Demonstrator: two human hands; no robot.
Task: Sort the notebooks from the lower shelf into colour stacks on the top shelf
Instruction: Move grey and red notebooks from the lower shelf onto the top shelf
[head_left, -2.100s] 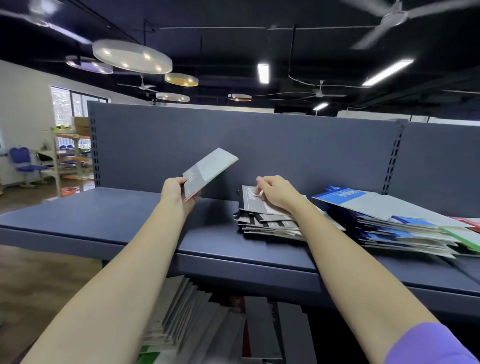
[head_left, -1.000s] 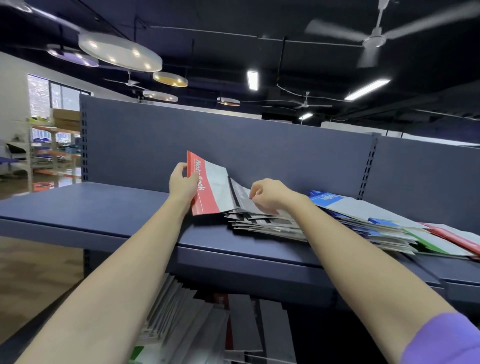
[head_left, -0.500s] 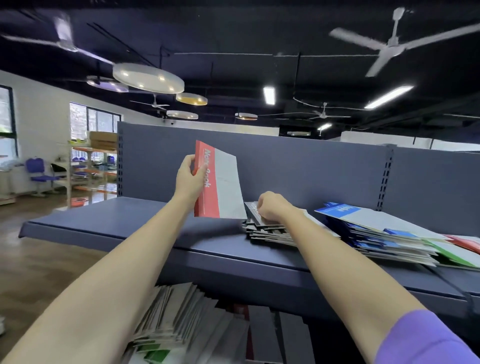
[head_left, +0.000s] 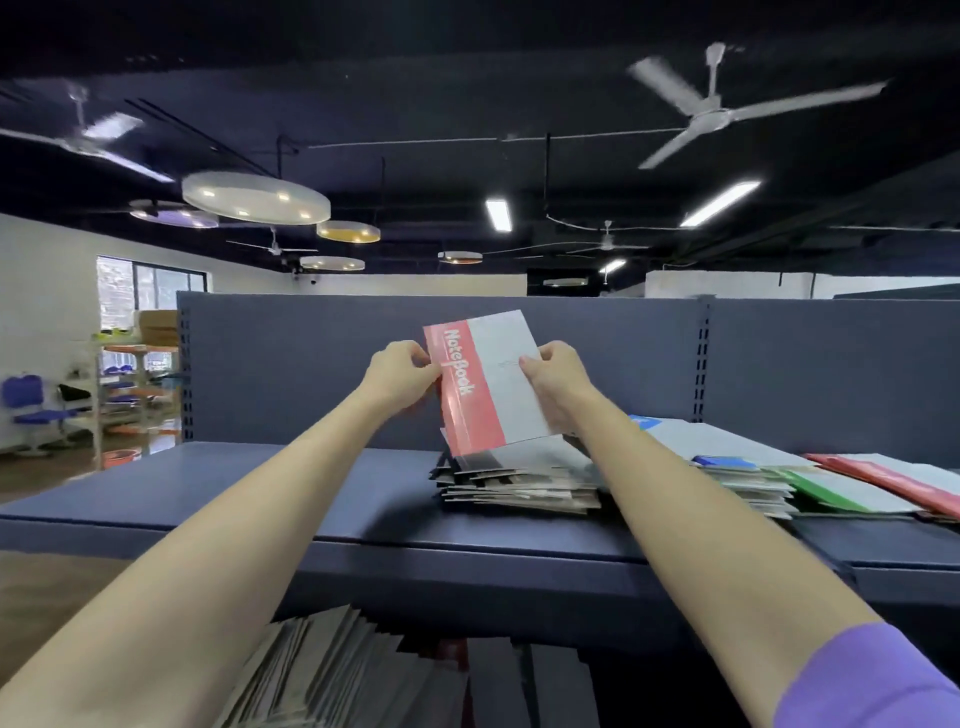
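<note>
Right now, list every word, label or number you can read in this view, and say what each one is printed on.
"NoteBook": white lettering running along the red band of the red-and-grey notebook held upright in both hands.
Faint mark on that notebook's grey panel: too small to read.
Covers in the stacks on the top shelf: no print is legible.

Lower-shelf notebooks (head_left: 332, 675) cut off by bottom edge, colours mostly unreadable. Ceiling fan (head_left: 717, 114) blades blurred. Grey stack (head_left: 519, 483) partly hidden behind right forearm (head_left: 675, 509) — count unclear.

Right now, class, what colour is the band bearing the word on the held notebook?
Red, beside a grey panel on the notebook; head view.
</note>
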